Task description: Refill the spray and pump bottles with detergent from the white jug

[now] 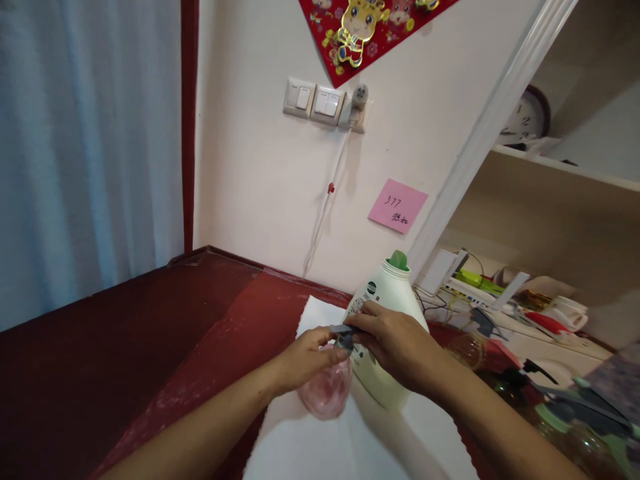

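Observation:
A pink see-through bottle stands on a white sheet, with a dark grey pump head at its top. The fingers of my left hand close around the bottle's neck, just under the pump. From the other side, my right hand pinches the pump head; its fingertips partly hide it. Right behind, a large pale green jug stands uncapped, with a green spout piece rising from its mouth. My right hand and forearm cover part of the jug's front.
Several pump bottles crowd the right side, beside a white router and cables. A shelf carries a clock. A plugged-in cord hangs down the wall behind the dark red tabletop.

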The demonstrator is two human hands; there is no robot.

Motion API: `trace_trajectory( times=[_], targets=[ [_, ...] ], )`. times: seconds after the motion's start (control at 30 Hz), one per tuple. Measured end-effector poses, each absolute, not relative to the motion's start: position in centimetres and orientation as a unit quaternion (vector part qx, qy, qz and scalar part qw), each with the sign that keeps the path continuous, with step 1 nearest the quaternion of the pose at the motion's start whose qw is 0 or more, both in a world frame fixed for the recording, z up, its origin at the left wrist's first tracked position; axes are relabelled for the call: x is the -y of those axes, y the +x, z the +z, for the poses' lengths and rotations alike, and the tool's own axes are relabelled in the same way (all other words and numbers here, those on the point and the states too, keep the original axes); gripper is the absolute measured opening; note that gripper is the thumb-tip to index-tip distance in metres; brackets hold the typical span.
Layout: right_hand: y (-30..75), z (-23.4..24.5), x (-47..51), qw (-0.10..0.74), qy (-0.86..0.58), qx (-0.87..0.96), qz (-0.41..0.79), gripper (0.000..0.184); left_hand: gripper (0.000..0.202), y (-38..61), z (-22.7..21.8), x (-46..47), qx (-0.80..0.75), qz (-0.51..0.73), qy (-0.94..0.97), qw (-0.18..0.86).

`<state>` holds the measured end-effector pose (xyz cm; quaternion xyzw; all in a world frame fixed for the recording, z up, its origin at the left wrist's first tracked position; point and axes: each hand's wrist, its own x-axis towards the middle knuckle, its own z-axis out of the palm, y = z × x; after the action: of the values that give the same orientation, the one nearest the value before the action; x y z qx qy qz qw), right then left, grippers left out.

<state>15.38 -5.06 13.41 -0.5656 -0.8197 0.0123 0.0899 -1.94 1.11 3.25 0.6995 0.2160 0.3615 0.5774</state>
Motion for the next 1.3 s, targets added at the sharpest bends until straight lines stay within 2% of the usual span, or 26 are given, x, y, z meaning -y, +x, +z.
trace_trajectory(
  times=[0.17, 0.23, 0.33, 0.57, 0.73, 0.83, 0.93, 1.1, 1.23, 1.3],
  targets=[
    [15.5, 13.3, 5.1, 0.089, -0.566, 0.819, 0.008, 0.025, 0.056, -0.4, 3.1, -0.2, -0.309, 0.424, 0.672, 0.523],
    [15.4, 13.3, 5.1, 0.088, -0.569, 0.817, 0.006, 0.023, 0.049, 0.3, 2.9, 0.0, -0.347, 0.444, 0.661, 0.496],
    [15.4, 13.3, 5.1, 0.086, -0.571, 0.817, 0.006, 0.022, 0.035, 0.3, 2.9, -0.2, -0.321, 0.448, 0.662, 0.508],
    [15.6, 13.3, 5.2, 0.087, -0.571, 0.816, -0.003, 0.024, 0.035, -1.6, 3.3, -1.3, -0.210, 0.353, 0.690, 0.596],
    [15.6, 13.2, 5.3, 0.089, -0.572, 0.816, -0.004, 0.025, 0.049, -0.5, 3.0, -0.2, -0.280, 0.425, 0.674, 0.536],
    [15.6, 13.1, 5.3, 0.090, -0.571, 0.816, -0.004, 0.024, 0.036, 0.0, 2.6, 0.0, -0.313, 0.445, 0.670, 0.504],
    [15.7, 13.1, 5.2, 0.091, -0.567, 0.818, -0.003, 0.024, 0.027, -0.5, 2.5, -0.6, -0.278, 0.424, 0.688, 0.520],
    [15.7, 13.0, 5.0, 0.097, -0.567, 0.818, -0.009, 0.024, 0.034, -1.8, 3.0, -1.4, -0.222, 0.356, 0.707, 0.569],
    [15.6, 13.0, 5.1, 0.095, -0.571, 0.815, -0.011, 0.026, 0.054, -1.1, 3.4, -0.6, -0.284, 0.402, 0.691, 0.529],
    [15.6, 13.0, 5.2, 0.093, -0.571, 0.815, -0.012, 0.025, 0.052, -0.5, 3.3, -0.3, -0.326, 0.424, 0.679, 0.503]
  ],
)
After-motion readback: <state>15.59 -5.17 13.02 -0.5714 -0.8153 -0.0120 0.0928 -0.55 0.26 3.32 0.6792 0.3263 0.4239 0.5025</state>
